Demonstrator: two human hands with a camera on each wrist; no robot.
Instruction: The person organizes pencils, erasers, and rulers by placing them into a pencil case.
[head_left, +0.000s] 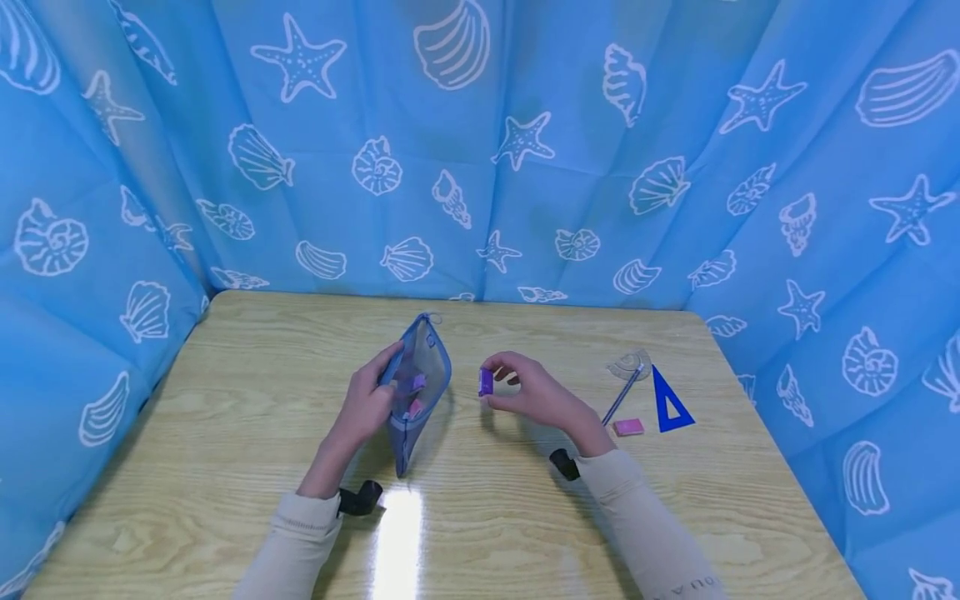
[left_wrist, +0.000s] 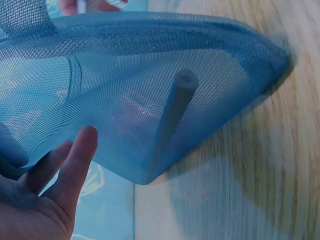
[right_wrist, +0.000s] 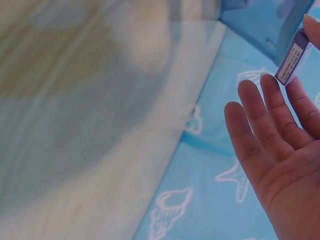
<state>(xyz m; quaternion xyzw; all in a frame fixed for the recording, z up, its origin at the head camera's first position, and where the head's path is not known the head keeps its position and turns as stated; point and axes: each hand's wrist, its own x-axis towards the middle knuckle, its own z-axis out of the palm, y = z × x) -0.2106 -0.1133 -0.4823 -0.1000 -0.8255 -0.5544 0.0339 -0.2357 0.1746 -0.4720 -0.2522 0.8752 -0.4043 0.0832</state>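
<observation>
- Right hand [head_left: 525,385]: grip closed in a pinch, thumb and fingertips on one small purple block [head_left: 486,382]; other fingers loosely extended in the right wrist view.
- Block is held just to the right of the pouch mouth, outside it. White label on one face, several lines of dark print, too small to read.
- Left hand [head_left: 369,400]: grip closed on the near rim of one blue mesh pouch [head_left: 400,437], thumb at the rim. Pouch tilted, mouth gaping toward the right hand.
- Inside pouch, two pieces countable: one purple piece [head_left: 418,382], one pink piece [head_left: 415,408] below it. No writing legible on either.
- Left wrist view: one rod-like shape [left_wrist: 175,107] at the mesh; cannot tell what it is.
- Right part of the wood-grain counter [head_left: 262,400], four items: one clear protractor [head_left: 626,367]; one pencil [head_left: 622,397], its upper end at the protractor; one blue set square [head_left: 661,402] with a triangular cut-out; one pink eraser [head_left: 628,427] near the pencil's lower end, markings unreadable.
- Two pale sleeves; right sleeve [head_left: 637,517] carries lettering, "OU A" readable, cut by the frame.
- Behind: blue curtain [head_left: 465,108], white shells and starfish.
</observation>
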